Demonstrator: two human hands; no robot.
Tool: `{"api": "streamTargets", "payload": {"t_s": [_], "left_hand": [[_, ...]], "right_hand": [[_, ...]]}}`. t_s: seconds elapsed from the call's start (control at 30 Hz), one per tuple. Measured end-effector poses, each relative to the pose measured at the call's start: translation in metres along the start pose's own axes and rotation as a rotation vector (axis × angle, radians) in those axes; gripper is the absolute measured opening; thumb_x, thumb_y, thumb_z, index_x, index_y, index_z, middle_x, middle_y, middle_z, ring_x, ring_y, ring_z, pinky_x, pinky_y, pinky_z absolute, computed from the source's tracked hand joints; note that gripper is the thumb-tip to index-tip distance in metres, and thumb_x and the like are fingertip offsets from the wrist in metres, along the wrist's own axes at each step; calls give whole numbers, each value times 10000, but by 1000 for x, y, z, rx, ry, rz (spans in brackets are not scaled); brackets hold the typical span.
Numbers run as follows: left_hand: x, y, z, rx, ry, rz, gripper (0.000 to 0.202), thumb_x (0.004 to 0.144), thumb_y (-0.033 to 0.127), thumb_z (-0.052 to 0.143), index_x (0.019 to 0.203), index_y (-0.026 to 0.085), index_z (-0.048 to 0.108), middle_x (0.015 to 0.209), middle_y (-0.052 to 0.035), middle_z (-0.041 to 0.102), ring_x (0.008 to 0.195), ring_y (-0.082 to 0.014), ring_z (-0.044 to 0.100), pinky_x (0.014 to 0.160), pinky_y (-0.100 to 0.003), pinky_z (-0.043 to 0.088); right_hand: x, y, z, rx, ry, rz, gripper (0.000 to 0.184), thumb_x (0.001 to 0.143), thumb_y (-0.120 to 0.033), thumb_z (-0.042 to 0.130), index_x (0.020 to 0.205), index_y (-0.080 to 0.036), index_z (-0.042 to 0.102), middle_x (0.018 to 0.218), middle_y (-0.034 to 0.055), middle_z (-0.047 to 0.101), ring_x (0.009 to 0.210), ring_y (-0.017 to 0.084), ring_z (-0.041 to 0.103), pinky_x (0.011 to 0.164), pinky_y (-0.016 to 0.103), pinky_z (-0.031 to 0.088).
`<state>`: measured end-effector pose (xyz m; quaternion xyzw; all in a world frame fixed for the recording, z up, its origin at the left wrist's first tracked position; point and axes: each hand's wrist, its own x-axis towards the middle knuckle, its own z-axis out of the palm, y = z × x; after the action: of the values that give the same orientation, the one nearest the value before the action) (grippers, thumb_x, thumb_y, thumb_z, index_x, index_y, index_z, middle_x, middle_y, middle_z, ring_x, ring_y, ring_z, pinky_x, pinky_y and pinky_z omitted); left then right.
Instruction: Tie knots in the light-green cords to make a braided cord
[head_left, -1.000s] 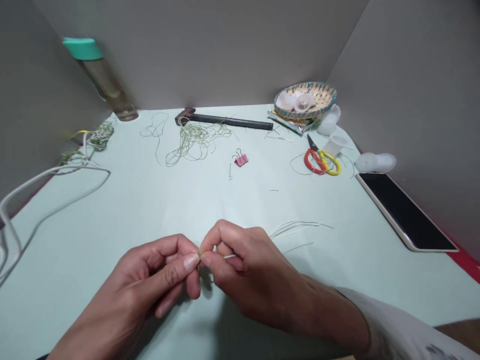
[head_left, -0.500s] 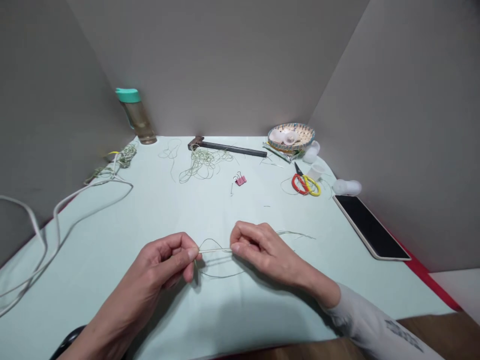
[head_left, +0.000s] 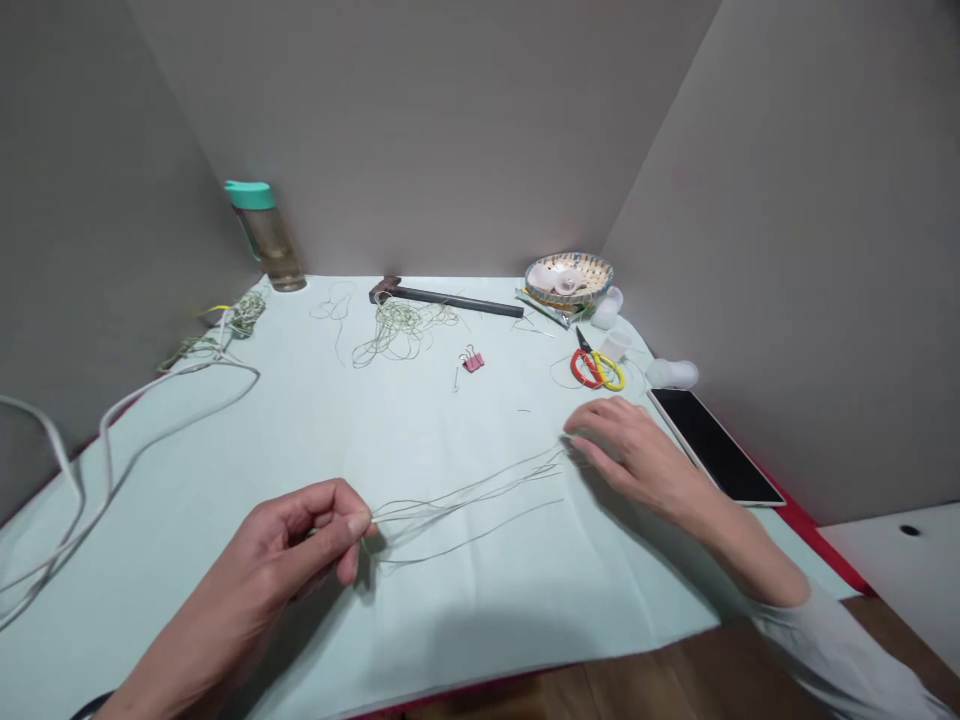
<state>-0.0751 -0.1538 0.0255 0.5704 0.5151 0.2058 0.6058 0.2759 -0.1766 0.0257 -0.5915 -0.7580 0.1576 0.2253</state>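
Thin green threads [head_left: 465,495] stretch across the near part of the table, in several strands. My left hand [head_left: 307,545] is closed, with thumb and forefinger pinching the threads at their left end. To the right, my right hand [head_left: 637,455] has its thumb and fingertips together around the far end of some strands, just above the cloth. One lower strand curves loose below the others and ends short of the right hand.
A hammer [head_left: 457,301], tangled thread [head_left: 401,325], a pink binder clip [head_left: 472,360] and scissors [head_left: 598,368] lie farther back. A bottle [head_left: 270,240] and white cables [head_left: 112,440] are left; a woven bowl [head_left: 600,275] and tablet [head_left: 709,445] are right.
My right hand has moved right and away from my left hand, drawing the strands out between them. My left hand keeps its pinch. The camera view has shifted slightly.
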Motion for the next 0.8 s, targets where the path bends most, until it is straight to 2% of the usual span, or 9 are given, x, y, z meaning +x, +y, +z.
{"api": "streamTargets", "payload": {"t_s": [0.07,0.2,0.23,0.33,0.4,0.5,0.63,0.73,0.8], "left_hand": [[-1,1,2,41,-7,6,404,840,578,565,662,216,551,607,43,469,601,-151,270,562,-288,188],[-2,7,7,115,-7,46,424,832,609,552,659,221,557,604,39,525,623,-161,354,592,-285,239],[-3,8,8,127,-1,53,424,831,604,554,648,221,554,601,40,530,618,-159,357,592,-284,244],[-3,10,7,148,26,61,411,836,587,548,644,224,559,584,47,521,589,-154,328,571,-286,231],[-2,10,5,152,36,63,407,840,579,545,645,223,562,588,46,525,594,-155,333,571,-285,232],[-1,8,1,148,34,63,408,835,584,545,651,220,561,597,44,533,594,-154,333,572,-285,232],[-2,4,-6,134,18,40,409,828,598,549,662,225,563,595,42,532,605,-159,350,581,-289,238],[-2,1,-10,119,5,22,384,823,567,552,644,227,560,588,40,523,610,-165,357,588,-292,234],[-2,2,-11,111,1,15,370,817,544,551,627,227,556,589,39,508,603,-165,343,586,-294,227]], "right_hand": [[12,-26,12,41,6,-78,208,984,-269,441,1086,-188,604,1105,115,618,1048,240,505,955,452,361],[43,-86,46,194,-174,-336,293,1005,-292,454,1287,-256,526,1240,33,627,1159,169,521,1008,338,379],[50,-96,53,217,-229,-391,287,1001,-294,466,1275,-248,540,1188,24,653,1124,163,546,989,322,394],[65,-109,63,245,-321,-485,178,977,-219,508,1061,-183,660,964,10,701,927,147,608,894,282,433],[71,-107,61,252,-337,-493,166,965,-168,522,982,-157,687,944,12,706,900,133,615,878,258,438],[75,-93,49,244,-362,-462,164,961,-149,532,989,-151,693,937,5,721,868,109,635,832,227,469],[80,-53,20,154,-332,-342,149,963,-207,549,920,-135,672,855,8,701,797,132,660,786,317,530],[80,-17,-2,28,-169,-214,202,967,-294,547,872,-148,648,839,12,667,738,124,631,731,308,536],[74,-6,-8,-52,-10,-160,200,986,-307,502,926,-163,628,909,28,644,769,129,605,741,314,522]]}}
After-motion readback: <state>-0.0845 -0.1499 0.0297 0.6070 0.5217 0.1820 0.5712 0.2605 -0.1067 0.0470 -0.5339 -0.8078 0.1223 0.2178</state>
